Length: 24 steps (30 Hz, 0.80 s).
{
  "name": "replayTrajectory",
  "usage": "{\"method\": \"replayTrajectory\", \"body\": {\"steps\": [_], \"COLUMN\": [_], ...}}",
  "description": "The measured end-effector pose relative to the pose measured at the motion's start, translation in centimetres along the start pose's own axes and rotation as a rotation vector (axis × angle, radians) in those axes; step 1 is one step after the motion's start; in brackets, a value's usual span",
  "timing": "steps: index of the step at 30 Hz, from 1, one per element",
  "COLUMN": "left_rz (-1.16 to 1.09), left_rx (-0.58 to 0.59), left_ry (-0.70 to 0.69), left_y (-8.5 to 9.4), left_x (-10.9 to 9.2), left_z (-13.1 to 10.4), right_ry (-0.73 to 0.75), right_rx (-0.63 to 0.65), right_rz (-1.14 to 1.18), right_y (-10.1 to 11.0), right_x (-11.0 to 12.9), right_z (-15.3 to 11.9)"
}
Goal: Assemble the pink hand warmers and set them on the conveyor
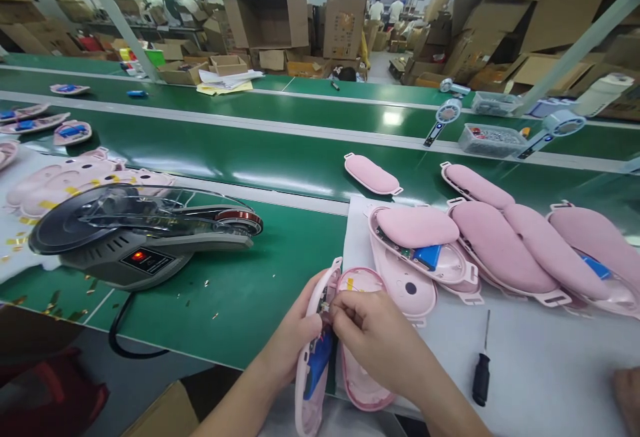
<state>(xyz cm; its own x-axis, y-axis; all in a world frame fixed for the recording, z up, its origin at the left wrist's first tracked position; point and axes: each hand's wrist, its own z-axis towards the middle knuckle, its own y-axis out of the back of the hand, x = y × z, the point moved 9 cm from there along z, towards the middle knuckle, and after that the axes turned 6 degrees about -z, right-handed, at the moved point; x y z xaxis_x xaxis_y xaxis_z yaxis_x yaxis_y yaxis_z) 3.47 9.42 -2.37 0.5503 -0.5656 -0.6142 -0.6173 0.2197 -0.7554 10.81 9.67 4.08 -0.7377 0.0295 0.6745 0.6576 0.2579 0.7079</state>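
Observation:
My left hand [300, 330] is closed around a pink plastic half-shell [303, 384], tilted on its edge, with a blue battery pack [318, 364] and a circuit board inside. At the board, the fingers of my right hand [367, 324] are pinched together. Whatever they pinch is too small to make out, perhaps hidden by the fingertips. Beneath my right hand lies another open pink shell [367, 384], hollow side up, with a bit of yellow tape and thin wires near its far end.
A grey tape dispenser [150, 244] with a lit red display stands left. To the right lie a black-handled screwdriver [481, 377] and several pink padded shells [500, 244]. Handheld fans [445, 114] and a clear parts box [493, 140] sit farther back. Another person's hand [627, 390] shows at the right edge.

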Motion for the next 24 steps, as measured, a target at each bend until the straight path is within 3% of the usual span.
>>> {"method": "replayTrajectory", "body": {"steps": [8, 13, 16, 18, 21, 23, 24], "left_rz": [0.096, 0.118, 0.061, 0.044, 0.138, 0.268, 0.337], "left_rx": [0.025, -0.028, -0.07, -0.134, -0.262, -0.284, -0.274], "left_ry": [0.078, 0.075, 0.078, 0.071, 0.031, 0.045, 0.067], "left_y": [0.0, 0.4, 0.3, 0.8, 2.3, 2.8, 2.9], "left_x": [0.6, 0.7, 0.4, -0.5, -2.7, -3.9, -4.2], "left_z": [0.3, 0.5, 0.3, 0.0, -0.5, -0.7, -0.7], "right_ry": [-0.009, -0.03, -0.023, -0.057, -0.246, -0.371, -0.44], "right_rx": [-0.025, -0.066, -0.181, -0.397, -0.724, -0.79, -0.758], "right_rz": [-0.19, -0.251, -0.2, -0.161, -0.309, -0.521, -0.602], "right_y": [0.0, 0.1, 1.0, 2.9, 5.4, 5.7, 5.4], "right_x": [0.4, 0.4, 0.1, -1.4, -6.3, -9.6, -11.3], "right_z": [-0.4, -0.2, -1.1, -3.1, -7.9, -10.4, -11.1]}}
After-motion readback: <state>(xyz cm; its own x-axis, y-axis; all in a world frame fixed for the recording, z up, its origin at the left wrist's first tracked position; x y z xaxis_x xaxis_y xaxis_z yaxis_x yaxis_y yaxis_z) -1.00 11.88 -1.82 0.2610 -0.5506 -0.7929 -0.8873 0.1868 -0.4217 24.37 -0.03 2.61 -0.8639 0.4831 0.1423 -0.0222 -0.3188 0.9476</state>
